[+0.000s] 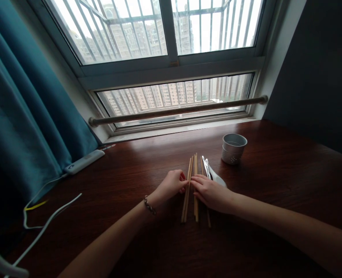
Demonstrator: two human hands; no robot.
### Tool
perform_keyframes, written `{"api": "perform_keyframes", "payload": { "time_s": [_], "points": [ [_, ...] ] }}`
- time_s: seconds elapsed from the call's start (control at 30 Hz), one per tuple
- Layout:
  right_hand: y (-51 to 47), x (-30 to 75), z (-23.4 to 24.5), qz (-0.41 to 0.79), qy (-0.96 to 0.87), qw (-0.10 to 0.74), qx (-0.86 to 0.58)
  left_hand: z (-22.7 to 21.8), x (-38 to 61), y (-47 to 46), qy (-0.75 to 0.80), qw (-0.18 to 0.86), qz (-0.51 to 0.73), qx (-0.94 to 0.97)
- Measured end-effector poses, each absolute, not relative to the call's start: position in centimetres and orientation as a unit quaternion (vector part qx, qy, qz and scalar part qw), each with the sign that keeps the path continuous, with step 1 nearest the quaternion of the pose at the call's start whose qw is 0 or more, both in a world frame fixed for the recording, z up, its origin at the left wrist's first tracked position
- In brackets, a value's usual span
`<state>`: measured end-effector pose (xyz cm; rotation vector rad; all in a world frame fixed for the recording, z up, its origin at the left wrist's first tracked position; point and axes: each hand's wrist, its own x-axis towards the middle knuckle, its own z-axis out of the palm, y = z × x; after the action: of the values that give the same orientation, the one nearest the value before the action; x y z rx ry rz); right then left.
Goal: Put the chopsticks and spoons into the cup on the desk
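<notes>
My left hand (173, 185) has its fingers curled and pinched at the left side of a pair of wooden chopsticks (185, 208). My right hand (213, 193) lies over a second bunch of chopsticks (196, 212), its fingers stretched out to the left so that the tips touch the first pair. A single thin chopstick (208, 219) passes beneath that palm. Just beyond the right hand lie shiny metal utensils (206, 168), partly covered, and a white spoon (217, 177). All the sticks point roughly toward the window.
A grey cup (233, 150) with small holes low in its side stands to the right, past the spoon. At the left are a white power strip (85, 161), a white cable (51, 220) and a blue curtain (29, 96). A rail (176, 112) crosses the window behind the dark wooden table (147, 154).
</notes>
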<state>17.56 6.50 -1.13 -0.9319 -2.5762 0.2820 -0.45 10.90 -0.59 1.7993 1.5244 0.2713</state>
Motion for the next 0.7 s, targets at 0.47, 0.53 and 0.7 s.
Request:
{"api": "perform_keyframes", "payload": {
  "time_s": [0.47, 0.53, 0.7],
  "points": [
    [6.5, 17.6, -1.3, 0.248, -0.896, 0.268, -0.253, -1.8, -0.5, 10.6, 0.582, 0.502, 0.084, 0.634],
    [6.8, 17.8, -1.2, 0.21, -0.892, 0.307, -0.257, -1.8, -0.6, 10.7, 0.578, 0.503, 0.083, 0.637],
    [9.2, 20.6, 1.7, -0.043, -0.83, 0.407, -0.378, -1.9, -0.6, 11.1, 0.567, 0.493, 0.087, 0.654]
  ]
}}
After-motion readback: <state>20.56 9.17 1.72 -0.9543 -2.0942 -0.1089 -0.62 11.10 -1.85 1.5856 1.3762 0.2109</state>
